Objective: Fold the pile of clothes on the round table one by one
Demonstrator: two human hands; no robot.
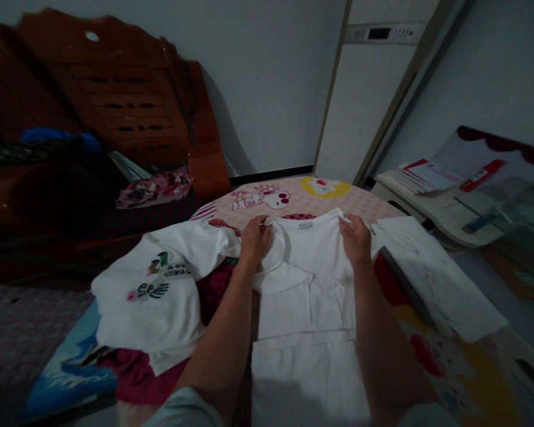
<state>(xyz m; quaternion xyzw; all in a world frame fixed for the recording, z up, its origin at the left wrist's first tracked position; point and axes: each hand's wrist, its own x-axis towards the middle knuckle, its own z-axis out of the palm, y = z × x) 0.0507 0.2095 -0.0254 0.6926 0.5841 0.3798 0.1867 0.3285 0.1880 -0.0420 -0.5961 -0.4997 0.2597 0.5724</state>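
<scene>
A white shirt [305, 302] is stretched between my hands, its neckline with a small label at the far end. My left hand [256, 240] is closed on the left shoulder of the shirt. On the opposite shoulder, my right hand [355, 238] pinches the fabric. The lower part of the shirt lies toward me in straight creases. Left of my forearm rests another white garment [160, 296] with a printed design, heaped over dark red cloth [145, 376].
A patterned round table [289, 198] supports the clothes. Right of my arm lie a white sheet-like item [436, 273] and a dark flat bar [404, 287]. A wooden chair [115, 89] stands back left; a side table [471, 222] with papers stands right.
</scene>
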